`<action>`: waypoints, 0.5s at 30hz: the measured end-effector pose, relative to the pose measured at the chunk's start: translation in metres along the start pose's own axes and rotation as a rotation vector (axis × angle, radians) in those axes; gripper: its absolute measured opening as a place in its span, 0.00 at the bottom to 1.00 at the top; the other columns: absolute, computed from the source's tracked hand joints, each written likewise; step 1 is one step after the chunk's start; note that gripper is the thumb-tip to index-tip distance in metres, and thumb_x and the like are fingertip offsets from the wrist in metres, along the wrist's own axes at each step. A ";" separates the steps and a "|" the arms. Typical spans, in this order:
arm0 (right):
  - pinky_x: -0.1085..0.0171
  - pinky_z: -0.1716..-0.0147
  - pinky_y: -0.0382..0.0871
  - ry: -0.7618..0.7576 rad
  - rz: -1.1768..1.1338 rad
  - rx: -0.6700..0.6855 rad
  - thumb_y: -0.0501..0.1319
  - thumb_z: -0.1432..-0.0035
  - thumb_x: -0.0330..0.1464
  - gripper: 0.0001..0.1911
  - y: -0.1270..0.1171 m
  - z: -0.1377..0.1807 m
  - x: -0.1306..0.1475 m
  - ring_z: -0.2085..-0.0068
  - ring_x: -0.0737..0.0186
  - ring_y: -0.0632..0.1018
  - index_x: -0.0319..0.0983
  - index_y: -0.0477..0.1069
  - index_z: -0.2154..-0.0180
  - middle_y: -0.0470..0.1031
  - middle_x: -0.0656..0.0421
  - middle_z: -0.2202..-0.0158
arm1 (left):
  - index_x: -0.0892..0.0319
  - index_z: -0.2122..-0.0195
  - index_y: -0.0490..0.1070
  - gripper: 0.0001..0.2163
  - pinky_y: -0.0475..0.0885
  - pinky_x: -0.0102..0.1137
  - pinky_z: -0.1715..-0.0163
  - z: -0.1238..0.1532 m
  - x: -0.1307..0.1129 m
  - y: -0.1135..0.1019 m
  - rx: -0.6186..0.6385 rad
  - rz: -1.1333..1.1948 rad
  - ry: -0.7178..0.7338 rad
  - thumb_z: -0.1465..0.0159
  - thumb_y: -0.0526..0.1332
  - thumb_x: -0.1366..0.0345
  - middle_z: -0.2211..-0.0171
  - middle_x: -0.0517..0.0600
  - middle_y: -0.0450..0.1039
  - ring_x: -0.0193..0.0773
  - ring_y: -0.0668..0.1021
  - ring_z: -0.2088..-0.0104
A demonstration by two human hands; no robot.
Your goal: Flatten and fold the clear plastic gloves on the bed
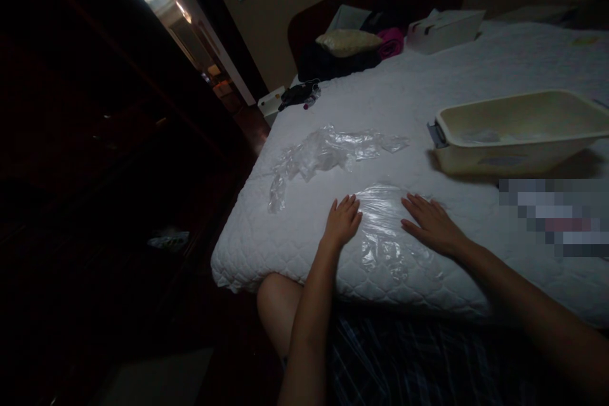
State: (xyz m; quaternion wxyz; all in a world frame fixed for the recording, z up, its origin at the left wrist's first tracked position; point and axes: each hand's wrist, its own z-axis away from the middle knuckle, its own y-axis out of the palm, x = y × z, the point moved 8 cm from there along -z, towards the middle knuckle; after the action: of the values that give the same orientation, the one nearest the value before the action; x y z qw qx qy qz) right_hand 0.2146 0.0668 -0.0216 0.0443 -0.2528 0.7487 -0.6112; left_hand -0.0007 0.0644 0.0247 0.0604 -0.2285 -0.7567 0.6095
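Observation:
A clear plastic bag point(380, 219) lies spread on the white quilted bed cover point(257, 241), with creases running across it between my hands. My left hand point(343, 221) rests on its left edge, fingers stretched out. On the right side my right hand point(434, 223) lies flat with the fingers extended and the thumb apart. Neither hand wraps around anything. Farther up the bed is a crumpled heap of clear plastic point(323, 152), apart from both hands.
A cream plastic tub point(504, 162) with grey handles stands at the right; clear plastic shows inside. Beside it is a blurred-out patch. Toward the headboard are a white box point(445, 32), a yellowish pillow-like bundle point(349, 42) and a pink roll point(391, 43). The bed's left edge drops to a dark floor.

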 end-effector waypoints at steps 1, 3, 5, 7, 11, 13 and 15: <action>0.45 0.37 0.48 0.011 -0.037 -0.010 0.45 0.37 0.49 0.34 -0.001 0.000 -0.003 0.35 0.49 0.56 0.38 0.56 0.37 0.55 0.48 0.35 | 0.56 0.41 0.61 0.19 0.53 0.45 0.36 0.000 0.001 0.001 0.011 -0.011 -0.010 0.31 0.49 0.59 0.37 0.54 0.58 0.39 0.60 0.35; 0.46 0.38 0.50 0.025 -0.134 -0.066 0.45 0.36 0.47 0.31 -0.005 -0.001 -0.008 0.36 0.51 0.59 0.40 0.58 0.37 0.57 0.50 0.36 | 0.57 0.40 0.61 0.20 0.53 0.44 0.36 0.001 0.004 0.003 0.031 -0.029 -0.032 0.31 0.49 0.57 0.36 0.54 0.56 0.39 0.59 0.35; 0.47 0.39 0.54 0.041 -0.237 -0.169 0.43 0.35 0.43 0.28 -0.013 0.000 -0.013 0.37 0.53 0.62 0.40 0.60 0.39 0.61 0.50 0.37 | 0.57 0.40 0.61 0.20 0.53 0.44 0.35 0.001 0.005 0.005 0.043 -0.039 -0.041 0.31 0.49 0.56 0.36 0.54 0.57 0.39 0.59 0.35; 0.48 0.40 0.58 0.061 -0.291 -0.268 0.44 0.35 0.42 0.27 -0.021 0.002 -0.018 0.38 0.52 0.64 0.38 0.63 0.41 0.64 0.49 0.39 | 0.57 0.40 0.60 0.21 0.52 0.44 0.35 0.001 0.005 0.005 0.043 -0.039 -0.043 0.31 0.48 0.56 0.36 0.53 0.58 0.40 0.58 0.35; 0.47 0.42 0.60 0.053 -0.213 -0.322 0.47 0.36 0.40 0.25 -0.031 0.005 -0.012 0.41 0.49 0.67 0.33 0.68 0.46 0.68 0.44 0.43 | 0.57 0.38 0.57 0.22 0.49 0.46 0.35 0.004 0.006 0.005 0.032 -0.033 -0.059 0.31 0.48 0.55 0.36 0.53 0.58 0.41 0.58 0.35; 0.47 0.42 0.60 0.056 -0.157 -0.342 0.48 0.36 0.39 0.23 -0.036 0.006 -0.008 0.42 0.48 0.68 0.33 0.70 0.49 0.70 0.44 0.45 | 0.57 0.38 0.57 0.23 0.47 0.50 0.35 0.005 0.006 0.004 0.026 -0.040 -0.068 0.31 0.48 0.54 0.36 0.54 0.58 0.43 0.57 0.35; 0.45 0.42 0.59 0.084 -0.129 -0.373 0.47 0.36 0.38 0.22 -0.041 0.007 -0.009 0.43 0.48 0.70 0.34 0.71 0.50 0.72 0.44 0.47 | 0.57 0.39 0.59 0.23 0.46 0.53 0.35 0.007 0.006 0.003 0.023 -0.047 -0.072 0.31 0.48 0.53 0.36 0.54 0.57 0.44 0.57 0.34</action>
State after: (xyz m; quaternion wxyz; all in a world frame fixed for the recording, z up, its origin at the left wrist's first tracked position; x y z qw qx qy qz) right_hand 0.2387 0.0591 0.0123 -0.0740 -0.2782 0.8325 -0.4733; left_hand -0.0075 0.0614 0.0191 0.0501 -0.1880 -0.7565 0.6244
